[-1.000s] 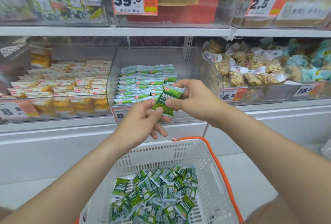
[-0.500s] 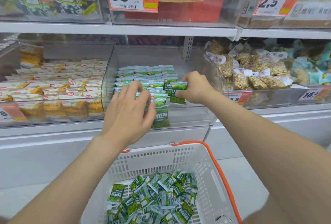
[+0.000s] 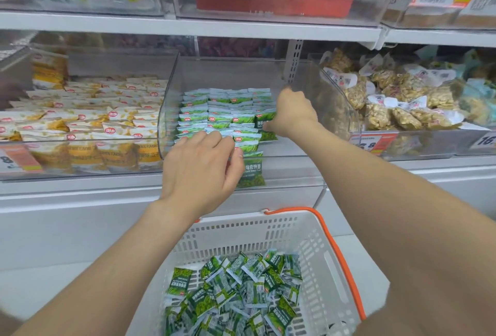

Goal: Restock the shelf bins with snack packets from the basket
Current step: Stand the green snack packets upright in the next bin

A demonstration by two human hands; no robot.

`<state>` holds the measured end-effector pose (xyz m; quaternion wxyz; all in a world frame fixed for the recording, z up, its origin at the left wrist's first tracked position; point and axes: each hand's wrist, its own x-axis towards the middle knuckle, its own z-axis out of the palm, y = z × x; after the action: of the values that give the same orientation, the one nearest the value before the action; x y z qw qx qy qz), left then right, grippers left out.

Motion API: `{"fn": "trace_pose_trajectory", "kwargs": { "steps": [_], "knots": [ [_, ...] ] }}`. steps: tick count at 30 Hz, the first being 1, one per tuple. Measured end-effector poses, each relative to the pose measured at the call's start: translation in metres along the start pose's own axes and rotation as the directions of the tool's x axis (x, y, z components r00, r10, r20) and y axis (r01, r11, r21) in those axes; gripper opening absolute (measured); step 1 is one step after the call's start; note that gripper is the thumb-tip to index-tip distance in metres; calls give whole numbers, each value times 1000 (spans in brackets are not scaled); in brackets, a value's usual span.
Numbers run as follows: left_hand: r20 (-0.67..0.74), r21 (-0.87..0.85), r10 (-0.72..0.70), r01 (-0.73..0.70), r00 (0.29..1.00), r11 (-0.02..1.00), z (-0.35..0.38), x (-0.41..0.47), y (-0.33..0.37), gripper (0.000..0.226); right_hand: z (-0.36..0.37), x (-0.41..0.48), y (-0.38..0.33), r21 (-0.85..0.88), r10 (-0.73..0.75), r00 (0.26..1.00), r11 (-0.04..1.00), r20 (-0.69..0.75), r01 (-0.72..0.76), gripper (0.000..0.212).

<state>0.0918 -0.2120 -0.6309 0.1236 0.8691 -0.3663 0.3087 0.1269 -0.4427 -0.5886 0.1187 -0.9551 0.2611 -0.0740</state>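
Note:
A clear middle bin (image 3: pixel 292 169) on the shelf holds tidy rows of green snack packets (image 3: pixel 214 110). My right hand (image 3: pixel 291 114) reaches into the bin and pinches one green packet (image 3: pixel 265 126) at the right end of the rows. My left hand (image 3: pixel 198 164) is at the bin's front, its thumb and fingers holding another green packet (image 3: pixel 252 172) against the front row. Below, a white basket (image 3: pixel 241 233) with an orange handle holds a loose heap of green packets (image 3: pixel 233 292).
A bin of yellow packets (image 3: pixel 88 121) stands to the left, a bin of nut packets (image 3: pixel 397 105) to the right. The upper shelf (image 3: pixel 188 25) with price tags overhangs the bins. White shelf base and floor lie below.
Both hands went from holding one packet together above the basket into the bin. The right hand reached deeper to the right side; the left settled its packet at the front row.

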Motion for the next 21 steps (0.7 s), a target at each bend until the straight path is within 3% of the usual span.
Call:
{"fn": "trace_pose_trajectory", "kwargs": {
  "steps": [3,5,8,11,14,17,19,21],
  "knots": [
    [-24,-14,13,-14,1000,1000,2,-1,-2,33,1,-2,0,-17,-72,997,997,42,73,42],
    [-21,-55,14,-15,1000,998,2,-2,-4,31,-2,-4,4,-13,-121,982,992,144,125,34],
    [-30,-168,-18,13,999,986,-2,-2,-3,25,-14,-21,12,23,-169,956,986,240,168,34],
    [-53,-259,-45,30,998,965,-7,-1,0,18,-28,-49,18,77,-244,967,968,78,238,40],
    [-85,-267,-24,0,996,964,-15,3,6,11,-48,-82,14,28,-414,907,908,-74,417,29],
    [-171,-292,-17,-35,985,956,-21,-4,14,8,-66,-121,1,-79,-568,821,817,58,571,21],
    [-235,-257,42,-103,971,961,-16,-22,17,10,-65,-146,-4,-169,-575,792,776,206,607,19],
    [-207,-197,179,-220,962,955,4,-45,13,17,-53,-166,-5,-199,-520,768,764,373,614,17]
  ]
}}
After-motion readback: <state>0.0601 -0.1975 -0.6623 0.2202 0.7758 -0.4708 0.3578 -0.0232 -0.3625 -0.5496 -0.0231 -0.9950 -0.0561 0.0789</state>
